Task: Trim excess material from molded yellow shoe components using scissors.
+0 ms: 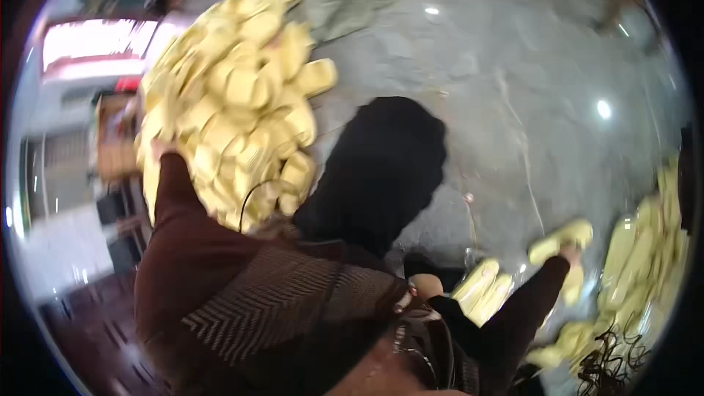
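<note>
Left hand is at left edge of big pile of yellow pieces; fingers blurred, cannot tell if spread or pinching. Right hand touches yellow slipper-like piece at right, over grey floor; finger closing also cannot be told.

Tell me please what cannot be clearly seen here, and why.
- Left hand, head view: blur and the yellow pile obscure its fingers.
- Right hand, head view: small, blurred; grip on yellow piece unclear.
- Far-right yellow stack, head view: cut off by dark lens rim.
- Bright panel, head view: glare hides detail.
</note>
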A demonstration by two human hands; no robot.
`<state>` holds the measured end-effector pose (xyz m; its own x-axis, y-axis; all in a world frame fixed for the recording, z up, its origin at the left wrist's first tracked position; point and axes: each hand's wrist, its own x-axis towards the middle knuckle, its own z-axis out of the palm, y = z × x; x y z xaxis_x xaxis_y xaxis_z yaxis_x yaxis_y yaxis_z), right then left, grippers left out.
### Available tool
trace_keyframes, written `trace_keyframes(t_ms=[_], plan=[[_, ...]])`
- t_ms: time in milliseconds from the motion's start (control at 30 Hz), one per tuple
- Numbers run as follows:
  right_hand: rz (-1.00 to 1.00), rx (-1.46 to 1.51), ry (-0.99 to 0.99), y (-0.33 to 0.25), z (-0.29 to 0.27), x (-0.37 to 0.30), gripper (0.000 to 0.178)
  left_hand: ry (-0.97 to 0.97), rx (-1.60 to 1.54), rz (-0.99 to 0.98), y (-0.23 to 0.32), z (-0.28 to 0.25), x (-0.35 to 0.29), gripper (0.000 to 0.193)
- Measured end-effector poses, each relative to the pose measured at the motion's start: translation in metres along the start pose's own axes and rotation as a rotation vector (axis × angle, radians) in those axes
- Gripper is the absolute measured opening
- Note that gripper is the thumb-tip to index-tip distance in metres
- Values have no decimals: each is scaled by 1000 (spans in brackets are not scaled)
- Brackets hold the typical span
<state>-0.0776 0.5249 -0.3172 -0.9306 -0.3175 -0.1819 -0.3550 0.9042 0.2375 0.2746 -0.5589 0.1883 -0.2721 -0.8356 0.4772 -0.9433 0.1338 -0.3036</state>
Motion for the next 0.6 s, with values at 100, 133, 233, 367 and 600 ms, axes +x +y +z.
trace_keyframes(t_ms=[100,133,233,367,600], plan=[[568,179,-202,-24,-57,-18,18,45,112,-140,1,3,-58,73],[932,556,-73,-41,-124,-7,20,32,2,-243,-5,-3,-66,70],[842,773,82,-12,-113,-25,25,16,-119,-395,-21,-1,-64,66],[1057,1952,447,8,-114,-47,30,98,-251,-540,-51,-3,-53,61],[670,1421,289,-103,-298,-16,55,-46,-205,-8,-20,-16,-7,49]])
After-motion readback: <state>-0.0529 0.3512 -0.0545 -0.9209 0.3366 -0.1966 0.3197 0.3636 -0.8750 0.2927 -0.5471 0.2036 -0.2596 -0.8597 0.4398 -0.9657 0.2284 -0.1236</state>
